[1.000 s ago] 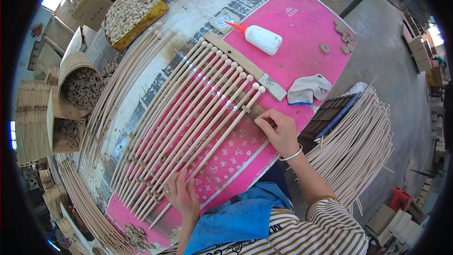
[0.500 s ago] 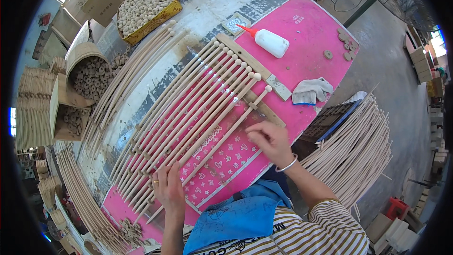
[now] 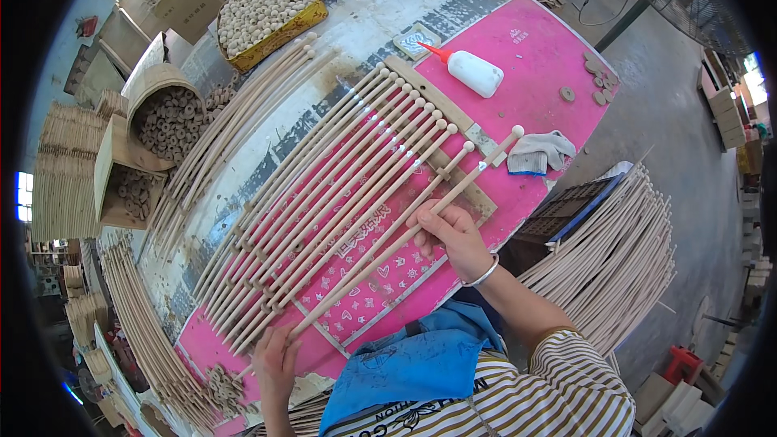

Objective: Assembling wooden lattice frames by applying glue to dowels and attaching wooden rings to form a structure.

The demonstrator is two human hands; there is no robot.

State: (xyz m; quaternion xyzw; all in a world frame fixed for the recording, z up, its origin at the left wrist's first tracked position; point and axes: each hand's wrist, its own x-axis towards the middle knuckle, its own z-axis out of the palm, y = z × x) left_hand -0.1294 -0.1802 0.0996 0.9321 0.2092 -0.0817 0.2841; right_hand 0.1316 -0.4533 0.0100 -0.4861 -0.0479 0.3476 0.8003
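A long thin wooden stick with a round ball at its far end lies across both my hands, tilted over the table. My right hand pinches it at mid-length. Near its lower end, my left hand has its fingers closed round it. White glue shows on the stick just below the ball. Beside it, several similar ball-ended sticks lie in a slanting row, their ball ends along a wooden bar. Wooden rings sit on the lower parts of these sticks, and some carry white glue.
A white glue bottle with a red nozzle lies on the pink sheet, near a grey glove. A yellow box of wooden balls stands at the far left. A bucket of rings is below it. Bundled sticks stand at right.
My right hand has taken hold of a glued stick, now pulled right and nearer, away from the row. My left hand has moved down and closed on its lower end.
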